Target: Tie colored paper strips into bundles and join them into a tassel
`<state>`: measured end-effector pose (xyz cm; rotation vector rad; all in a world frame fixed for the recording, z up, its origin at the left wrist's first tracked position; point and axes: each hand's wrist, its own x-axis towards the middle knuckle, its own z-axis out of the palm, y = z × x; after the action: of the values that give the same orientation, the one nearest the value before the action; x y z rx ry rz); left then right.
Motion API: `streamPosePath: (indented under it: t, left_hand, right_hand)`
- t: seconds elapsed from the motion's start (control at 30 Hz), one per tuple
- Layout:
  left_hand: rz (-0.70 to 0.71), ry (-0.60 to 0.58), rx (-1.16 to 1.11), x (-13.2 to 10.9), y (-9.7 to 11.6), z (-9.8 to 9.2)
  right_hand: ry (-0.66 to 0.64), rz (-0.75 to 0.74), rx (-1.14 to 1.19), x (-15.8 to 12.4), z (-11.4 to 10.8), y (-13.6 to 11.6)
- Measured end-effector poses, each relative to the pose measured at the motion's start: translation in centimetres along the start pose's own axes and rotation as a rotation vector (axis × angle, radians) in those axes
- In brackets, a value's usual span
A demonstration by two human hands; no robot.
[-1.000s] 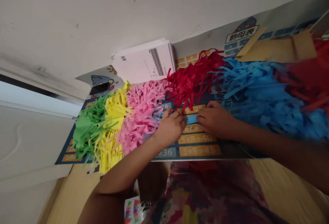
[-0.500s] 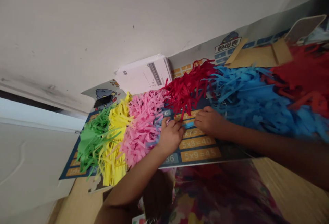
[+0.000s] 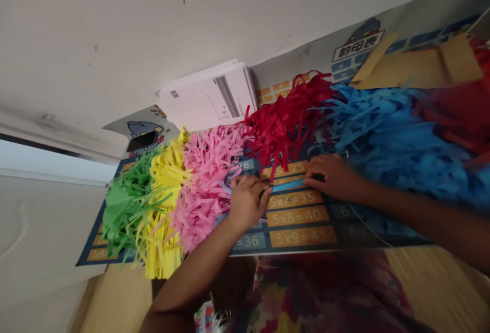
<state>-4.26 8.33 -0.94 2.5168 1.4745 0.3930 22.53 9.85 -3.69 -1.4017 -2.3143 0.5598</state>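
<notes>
A narrow blue paper strip (image 3: 288, 186) stretches between my two hands, above the printed times-table mat (image 3: 300, 215). My left hand (image 3: 248, 199) has its fingers closed on the strip's left end, beside the fringed pink paper (image 3: 202, 185). At the other end, my right hand (image 3: 333, 176) pinches the strip with thumb and fingers. Fringed red paper (image 3: 285, 124) lies just beyond the hands, and a heap of fringed blue paper (image 3: 409, 144) is to the right of it.
Yellow fringed paper (image 3: 164, 221) and green fringed paper (image 3: 124, 205) lie at the left. Against the wall sit a white paper stack (image 3: 202, 101) and a dark phone-like object (image 3: 142, 141). A brown folded paper (image 3: 417, 68) rests at the back right.
My right hand has moved away from my left, and more of the blue strip shows between them. The view has shifted slightly.
</notes>
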Motion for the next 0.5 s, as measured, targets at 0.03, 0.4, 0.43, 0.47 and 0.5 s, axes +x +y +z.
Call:
streamPosePath:
  t: [0.03, 0.4, 0.43, 0.47, 0.5]
  left_hand:
    - [-0.001, -0.005, 0.008, 0.0, 0.0, 0.0]
    - [-0.035, -0.062, 0.092, 0.8, -0.1, -0.1]
    - [-0.029, -0.057, 0.127, 0.8, 0.1, -0.2]
    - [0.003, -0.051, 0.167, 0.7, 0.2, -0.4]
    - [0.063, -0.05, 0.207, 0.7, 0.4, -0.6]
  right_hand:
    - [-0.002, 0.004, 0.003, 0.0, 0.0, 0.0]
    - [-0.078, 0.075, -0.084, 0.9, -0.5, -0.7]
    - [-0.07, 0.062, -0.121, 0.9, -0.6, -1.0]
    - [-0.057, 0.021, -0.169, 0.8, -0.7, -1.4]
    - [-0.04, -0.05, -0.219, 0.7, -0.9, -1.8]
